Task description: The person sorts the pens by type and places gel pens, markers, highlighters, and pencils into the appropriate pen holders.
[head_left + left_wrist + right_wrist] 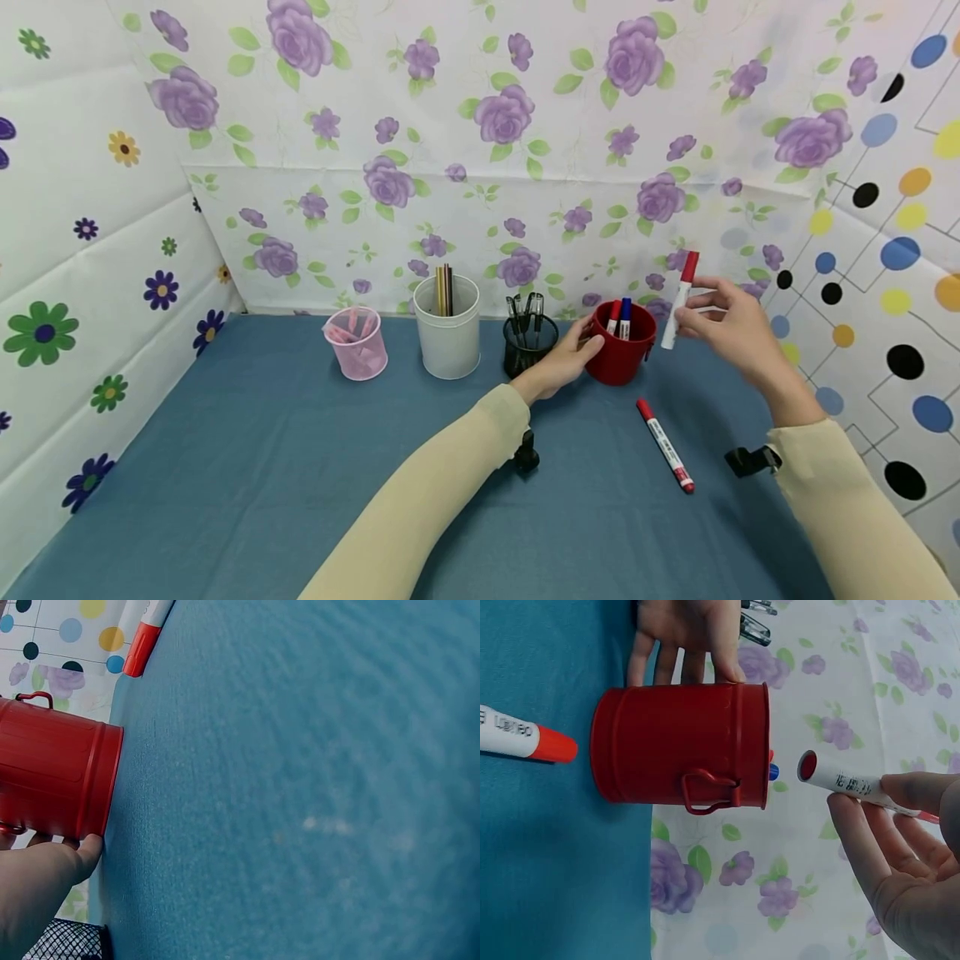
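Observation:
In the head view my right hand (731,321) pinches a red-capped white marker (681,300) between thumb and fingers. It is tilted, cap up, just right of a red metal bucket (617,367) and apart from it. In the right wrist view the marker's lower end (808,766) points toward the bucket's mouth. One red-capped and one blue-capped marker (626,310) stand inside the bucket. My left hand (558,367) holds the bucket's left side, thumb near the rim. Another red-capped marker (666,447) lies on the cloth in front of the bucket.
Left of the bucket stand a black mesh cup (519,360) of pens, a white bucket (450,346) with several pencils, and a pink cup (360,362) with pink items. Flower-patterned sheets (450,208) rise behind the blue cloth (262,475); a dotted sheet (862,250) hangs at right.

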A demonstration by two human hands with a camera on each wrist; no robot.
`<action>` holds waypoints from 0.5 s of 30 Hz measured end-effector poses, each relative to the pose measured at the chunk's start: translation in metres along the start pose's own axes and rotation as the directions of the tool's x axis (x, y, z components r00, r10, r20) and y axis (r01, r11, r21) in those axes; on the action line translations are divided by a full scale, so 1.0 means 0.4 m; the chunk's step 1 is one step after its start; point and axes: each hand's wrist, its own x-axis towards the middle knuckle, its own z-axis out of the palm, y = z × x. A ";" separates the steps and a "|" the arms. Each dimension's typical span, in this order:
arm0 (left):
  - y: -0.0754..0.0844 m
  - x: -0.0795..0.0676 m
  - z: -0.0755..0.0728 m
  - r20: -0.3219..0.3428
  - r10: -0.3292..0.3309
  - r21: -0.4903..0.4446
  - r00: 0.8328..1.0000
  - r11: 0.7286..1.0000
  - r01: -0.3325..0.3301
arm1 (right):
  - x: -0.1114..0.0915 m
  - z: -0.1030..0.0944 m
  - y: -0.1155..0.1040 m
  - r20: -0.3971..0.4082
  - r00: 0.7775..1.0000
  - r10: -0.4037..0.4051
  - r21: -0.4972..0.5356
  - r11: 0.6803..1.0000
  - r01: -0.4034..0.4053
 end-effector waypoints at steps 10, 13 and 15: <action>0.000 -0.002 0.001 -0.004 -0.004 -0.001 1.000 1.000 0.004 | 0.039 0.018 -0.012 -0.049 0.999 -0.011 0.008 1.000 0.011; 0.002 -0.002 0.001 -0.004 0.001 0.002 1.000 1.000 -0.001 | 0.053 0.027 -0.009 -0.045 0.999 -0.018 0.046 0.999 0.020; 0.001 -0.001 0.002 -0.005 0.004 0.005 1.000 1.000 -0.004 | 0.062 0.034 -0.007 -0.044 0.999 -0.018 0.052 0.998 0.021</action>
